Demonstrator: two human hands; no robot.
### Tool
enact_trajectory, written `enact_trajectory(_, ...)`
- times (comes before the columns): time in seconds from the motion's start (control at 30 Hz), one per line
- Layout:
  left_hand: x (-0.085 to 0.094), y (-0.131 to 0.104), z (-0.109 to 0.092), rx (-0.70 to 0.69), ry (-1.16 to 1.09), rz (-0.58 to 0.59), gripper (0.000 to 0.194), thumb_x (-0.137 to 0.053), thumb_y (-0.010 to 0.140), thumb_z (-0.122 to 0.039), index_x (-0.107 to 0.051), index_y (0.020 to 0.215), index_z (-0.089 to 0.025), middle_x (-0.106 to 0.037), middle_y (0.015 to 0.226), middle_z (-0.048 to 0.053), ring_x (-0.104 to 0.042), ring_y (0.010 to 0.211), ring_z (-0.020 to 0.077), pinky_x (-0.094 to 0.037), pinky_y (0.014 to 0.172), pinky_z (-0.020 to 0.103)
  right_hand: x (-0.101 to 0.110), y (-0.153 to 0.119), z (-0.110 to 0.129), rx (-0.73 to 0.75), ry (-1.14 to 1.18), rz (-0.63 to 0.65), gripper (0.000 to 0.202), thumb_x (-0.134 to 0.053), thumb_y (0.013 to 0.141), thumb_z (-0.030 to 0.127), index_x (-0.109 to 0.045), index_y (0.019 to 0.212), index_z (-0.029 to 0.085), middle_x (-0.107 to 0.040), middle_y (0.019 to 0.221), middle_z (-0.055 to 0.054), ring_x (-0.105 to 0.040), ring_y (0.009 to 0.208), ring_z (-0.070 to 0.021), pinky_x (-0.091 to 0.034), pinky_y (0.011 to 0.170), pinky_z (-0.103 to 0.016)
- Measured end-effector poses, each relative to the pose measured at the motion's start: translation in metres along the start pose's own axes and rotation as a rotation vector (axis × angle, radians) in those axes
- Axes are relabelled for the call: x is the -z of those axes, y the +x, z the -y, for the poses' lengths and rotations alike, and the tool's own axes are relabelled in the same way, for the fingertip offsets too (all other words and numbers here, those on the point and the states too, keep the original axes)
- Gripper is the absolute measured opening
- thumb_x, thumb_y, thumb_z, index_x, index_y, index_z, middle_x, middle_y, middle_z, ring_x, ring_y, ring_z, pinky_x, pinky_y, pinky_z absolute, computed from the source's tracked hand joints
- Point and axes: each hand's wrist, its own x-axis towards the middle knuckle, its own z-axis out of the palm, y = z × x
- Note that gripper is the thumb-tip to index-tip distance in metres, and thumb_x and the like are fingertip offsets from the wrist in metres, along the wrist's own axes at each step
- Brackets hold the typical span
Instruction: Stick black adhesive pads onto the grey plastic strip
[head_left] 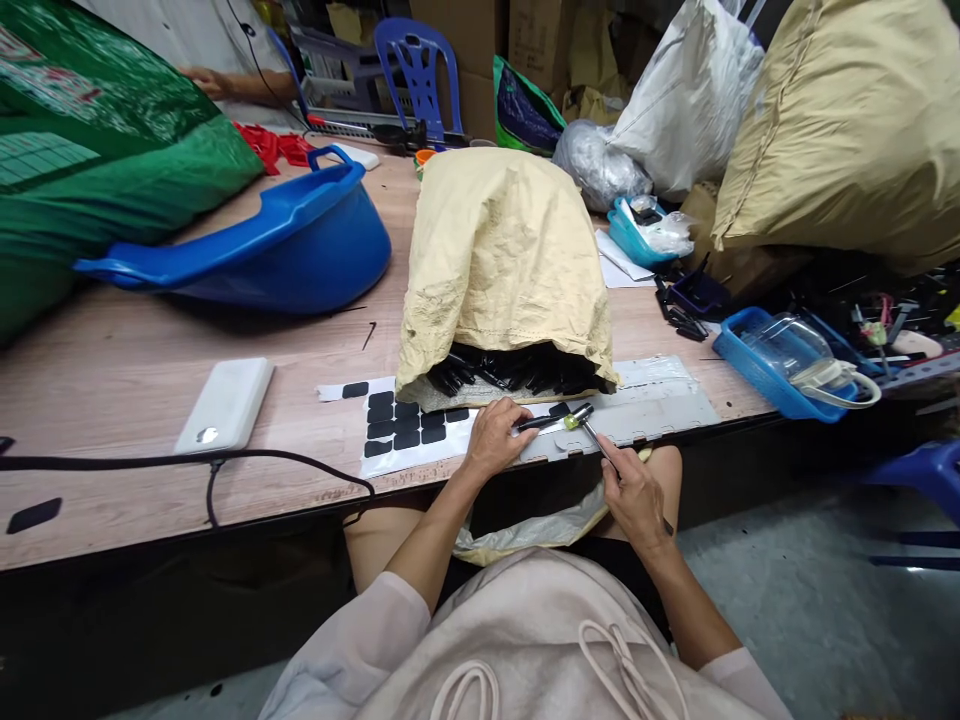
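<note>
My left hand point(495, 437) rests at the table's front edge, its fingers closed on a slim black rod-like piece point(537, 422). In my right hand point(634, 500) is a small hammer point(599, 440) with a metal shaft and a yellow-green part at its head. The hammer's head lies over the far end of the black piece; whether they touch I cannot tell. Just behind both hands, a tan sack point(517, 250) lies with its mouth toward me, many similar black pieces point(517, 368) showing inside. Below the table edge, another open sack point(536, 535) sits between my legs.
Black rounded stickers on a white sheet point(375, 463) lie left of my hands. A white power bank point(226, 405), a cable point(300, 455) and a blue basin point(300, 250) are farther left. To the right stand a blue basket point(780, 365) and big sacks point(847, 140). Another person's arm point(255, 87) shows behind.
</note>
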Motion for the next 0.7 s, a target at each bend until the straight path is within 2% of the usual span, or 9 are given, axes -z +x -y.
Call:
enact_trajectory(0.1,0.007,-0.007,-0.005,-0.042,-0.048,-0.011,0.011,-0.077,0.086,-0.028,-0.074,0.096,-0.023,-0.068,0.092,0.004,-0.063,0.093,0.0228,-0.05,0.088,0.038,-0.007,0.001,-0.004,-0.015,-0.027,-0.026,0.047,-0.05,0.1,0.023,-0.067,0.143,0.029,-0.075,0.098,-0.006,-0.07,0.085,-0.0212,-0.057,0.074,-0.028)
enact_trajectory(0.2,0.013,-0.032,-0.02,-0.119,-0.179,0.037,0.015,-0.07,0.093,-0.031,-0.073,0.105,-0.022,-0.069,0.096,0.005,-0.064,0.087,0.0194,-0.052,0.082,0.033,-0.012,0.001,-0.004,-0.042,-0.014,-0.029,0.047,-0.05,0.1,0.024,-0.067,0.144,0.03,-0.077,0.103,-0.006,-0.072,0.087,-0.0214,-0.057,0.076,-0.028)
enact_trajectory(0.3,0.007,-0.068,-0.034,-0.156,-0.258,0.226,0.018,-0.063,0.098,-0.036,-0.072,0.108,-0.025,-0.073,0.095,0.003,-0.067,0.082,0.0176,-0.052,0.077,0.029,-0.013,0.001,-0.003,-0.057,0.023,0.008,0.047,-0.05,0.101,0.025,-0.066,0.145,0.029,-0.078,0.111,-0.007,-0.073,0.096,-0.0231,-0.058,0.083,-0.03)
enact_trajectory(0.37,-0.005,-0.086,-0.035,-0.072,-0.208,0.347,0.017,-0.063,0.098,-0.035,-0.072,0.109,-0.026,-0.076,0.098,0.003,-0.069,0.081,0.0177,-0.052,0.076,0.029,-0.014,0.001,-0.003,-0.06,0.048,0.011,0.047,-0.049,0.101,0.025,-0.065,0.146,0.028,-0.078,0.116,-0.007,-0.074,0.101,-0.0239,-0.059,0.088,-0.032)
enact_trajectory(0.43,-0.018,-0.097,-0.026,0.051,-0.084,0.455,0.018,-0.062,0.097,-0.032,-0.072,0.111,-0.026,-0.078,0.103,0.004,-0.072,0.086,0.0209,-0.052,0.077,0.031,-0.014,0.001,-0.002,-0.065,0.064,-0.008,0.047,-0.049,0.101,0.025,-0.065,0.145,0.028,-0.077,0.119,-0.007,-0.073,0.105,-0.0238,-0.059,0.092,-0.033)
enact_trajectory(0.5,-0.028,-0.101,-0.014,0.154,0.045,0.56,0.022,-0.06,0.097,-0.03,-0.071,0.116,-0.026,-0.078,0.108,0.007,-0.074,0.096,0.0256,-0.053,0.08,0.034,-0.015,0.001,-0.001,-0.064,0.075,-0.019,0.047,-0.049,0.102,0.024,-0.065,0.145,0.028,-0.077,0.119,-0.007,-0.074,0.107,-0.0234,-0.06,0.093,-0.032)
enact_trajectory(0.57,-0.031,-0.1,-0.006,0.19,0.117,0.648,0.027,-0.063,0.095,-0.029,-0.07,0.121,-0.025,-0.078,0.113,0.01,-0.074,0.104,0.0289,-0.054,0.085,0.036,-0.015,0.001,-0.001,-0.06,0.082,-0.013,0.047,-0.049,0.102,0.024,-0.065,0.146,0.029,-0.078,0.118,-0.007,-0.074,0.106,-0.0234,-0.06,0.093,-0.032)
enact_trajectory(0.63,-0.025,-0.096,-0.007,0.14,0.115,0.69,0.029,-0.068,0.091,-0.026,-0.071,0.119,-0.024,-0.077,0.116,0.011,-0.074,0.105,0.0293,-0.054,0.086,0.037,-0.015,0.001,0.0,-0.058,0.082,-0.008,0.047,-0.049,0.102,0.024,-0.065,0.146,0.029,-0.078,0.117,-0.007,-0.074,0.106,-0.0235,-0.06,0.093,-0.033)
enact_trajectory(0.7,-0.014,-0.087,-0.019,0.025,0.055,0.686,0.024,-0.069,0.089,-0.024,-0.074,0.113,-0.024,-0.077,0.11,0.009,-0.074,0.098,0.027,-0.053,0.083,0.034,-0.015,0.001,0.0,-0.054,0.082,-0.017,0.047,-0.049,0.102,0.024,-0.065,0.146,0.029,-0.078,0.118,-0.007,-0.075,0.105,-0.0233,-0.061,0.093,-0.032)
